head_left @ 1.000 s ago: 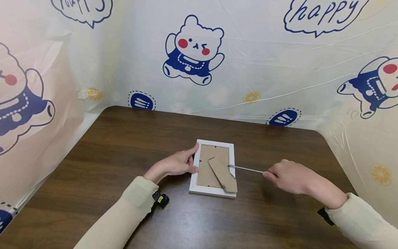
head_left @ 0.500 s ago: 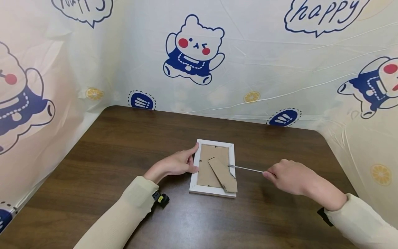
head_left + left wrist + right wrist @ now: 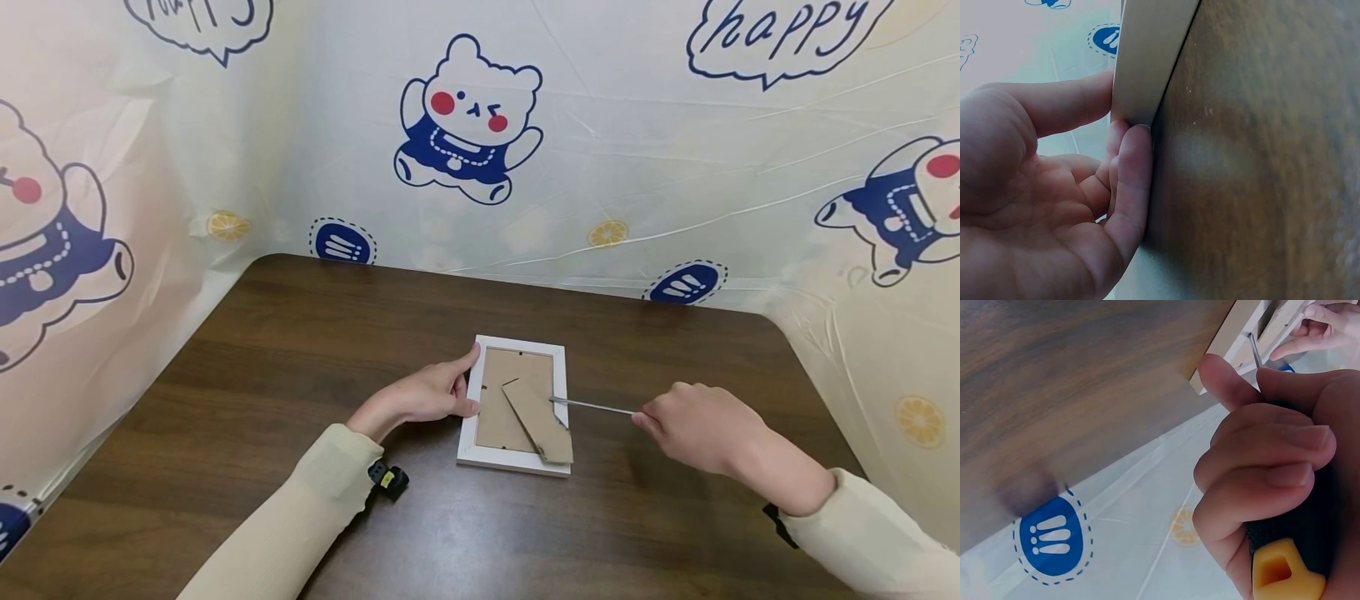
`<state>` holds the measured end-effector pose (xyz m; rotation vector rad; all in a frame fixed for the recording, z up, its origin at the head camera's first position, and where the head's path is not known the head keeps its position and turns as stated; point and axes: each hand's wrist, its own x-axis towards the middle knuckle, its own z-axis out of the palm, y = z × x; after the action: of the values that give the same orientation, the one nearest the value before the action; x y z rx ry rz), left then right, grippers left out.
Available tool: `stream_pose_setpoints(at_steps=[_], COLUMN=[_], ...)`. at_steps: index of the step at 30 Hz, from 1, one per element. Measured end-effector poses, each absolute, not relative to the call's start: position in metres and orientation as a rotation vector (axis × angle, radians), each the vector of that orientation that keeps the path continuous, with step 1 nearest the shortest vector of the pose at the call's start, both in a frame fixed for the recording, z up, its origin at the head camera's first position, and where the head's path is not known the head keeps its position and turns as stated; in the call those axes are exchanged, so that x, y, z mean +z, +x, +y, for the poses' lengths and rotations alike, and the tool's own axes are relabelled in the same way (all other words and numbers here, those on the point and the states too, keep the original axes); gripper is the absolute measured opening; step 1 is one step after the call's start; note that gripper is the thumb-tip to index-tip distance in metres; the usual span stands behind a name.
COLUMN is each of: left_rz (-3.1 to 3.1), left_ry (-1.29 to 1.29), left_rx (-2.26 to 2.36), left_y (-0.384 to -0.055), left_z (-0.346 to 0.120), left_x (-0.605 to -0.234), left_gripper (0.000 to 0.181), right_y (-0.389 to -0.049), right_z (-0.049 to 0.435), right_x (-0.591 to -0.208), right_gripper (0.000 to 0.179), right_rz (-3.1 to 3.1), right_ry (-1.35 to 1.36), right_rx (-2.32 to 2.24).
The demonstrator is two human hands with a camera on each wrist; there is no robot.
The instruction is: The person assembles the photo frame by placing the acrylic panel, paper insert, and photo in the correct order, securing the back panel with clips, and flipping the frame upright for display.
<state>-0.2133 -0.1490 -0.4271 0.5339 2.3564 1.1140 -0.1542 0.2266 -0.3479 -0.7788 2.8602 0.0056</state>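
A white picture frame lies face down on the table, its brown backing board up. The cardboard easel stand sits slanted across the board and overhangs the lower right corner. My left hand holds the frame's left side, thumb near the top and fingers lower down; the left wrist view shows the fingertips against the side edge. In my right hand is a screwdriver, its black and yellow handle wrapped by curled fingers. The metal tip meets the inner right edge of the frame, beside the stand.
The dark wooden table extends all round the frame. A printed curtain with bear drawings hangs behind and at both sides. Small dark tabs show along the backing board's edges. A black wrist camera sits by the left cuff.
My right hand and wrist have shifted very slightly left, while the screwdriver tip stays at the same spot on the frame. The left hand and the frame have not moved.
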Motion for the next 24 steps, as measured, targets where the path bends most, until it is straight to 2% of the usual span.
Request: stream_pose_setpoints(at_steps=[24], left_rz=[2.359], left_ry=[0.521], left_rx=[1.105], left_y=[-0.2137], left_z=[-0.1488], left_x=[-0.4271], left_gripper=[0.099], right_y=[-0.1458], right_z=[0.2251], right_x=[-0.3451], right_gripper=[0.051], right_rz=[2.955], right_ry=[-0.839], right_rx=[0.096])
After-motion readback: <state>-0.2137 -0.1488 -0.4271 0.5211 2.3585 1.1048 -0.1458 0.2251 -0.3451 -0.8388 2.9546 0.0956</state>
